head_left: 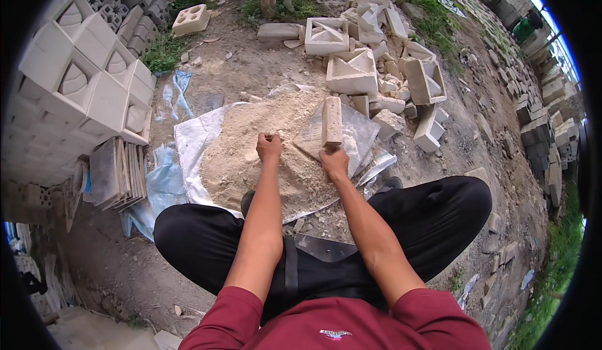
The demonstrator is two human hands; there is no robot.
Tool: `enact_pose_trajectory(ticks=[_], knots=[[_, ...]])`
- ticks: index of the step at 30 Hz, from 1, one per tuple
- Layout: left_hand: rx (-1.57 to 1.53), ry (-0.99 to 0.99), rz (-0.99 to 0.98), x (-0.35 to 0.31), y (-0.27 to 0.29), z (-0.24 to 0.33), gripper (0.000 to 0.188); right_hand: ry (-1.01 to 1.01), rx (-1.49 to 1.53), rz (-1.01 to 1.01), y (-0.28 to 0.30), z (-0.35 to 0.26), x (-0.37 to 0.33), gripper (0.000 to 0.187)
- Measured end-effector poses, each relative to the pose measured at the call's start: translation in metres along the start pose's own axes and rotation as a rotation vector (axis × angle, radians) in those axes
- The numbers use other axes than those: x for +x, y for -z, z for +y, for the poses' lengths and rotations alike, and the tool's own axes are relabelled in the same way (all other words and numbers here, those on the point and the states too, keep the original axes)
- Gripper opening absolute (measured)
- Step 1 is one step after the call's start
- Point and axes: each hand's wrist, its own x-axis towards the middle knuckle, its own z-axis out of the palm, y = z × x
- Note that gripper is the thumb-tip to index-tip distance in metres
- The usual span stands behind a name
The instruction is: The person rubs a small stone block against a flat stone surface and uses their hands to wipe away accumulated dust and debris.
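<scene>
Your right hand (335, 162) has its grip closed around the lower end of a pale, rectangular stone-like block (332, 121), which stands nearly upright at the centre of the frame, its foot on a grey flat slab (360, 130). Your left hand (269, 147) sits just left of it, fingers curled shut over the heap of light sandy powder (251, 149); whether it holds anything you cannot tell. The powder lies on a white plastic sheet (191, 143) spread over the dirt ground, directly in front of your crossed legs in black trousers (439, 215). Above and to the right, a pile of broken pale cast blocks (376, 55) spreads across the upper centre. At the upper left, a neat stack of whole pale decorative blocks (88, 68) rises, with thin grey tiles (116, 174) leaning below it.
</scene>
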Motion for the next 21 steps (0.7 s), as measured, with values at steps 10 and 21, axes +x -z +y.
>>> enact_pose_trajectory(ticks=[10, 21], knots=[[-0.369, 0.21, 0.012, 0.02, -0.005, -0.019, 0.027, -0.001, -0.184, -0.185, -0.018, 0.027, -0.065, 0.045], [0.005, -0.036, -0.03, -0.008, 0.002, 0.004, 0.032, -0.079, -0.071, -0.078, 0.008, 0.011, -0.007, 0.048]])
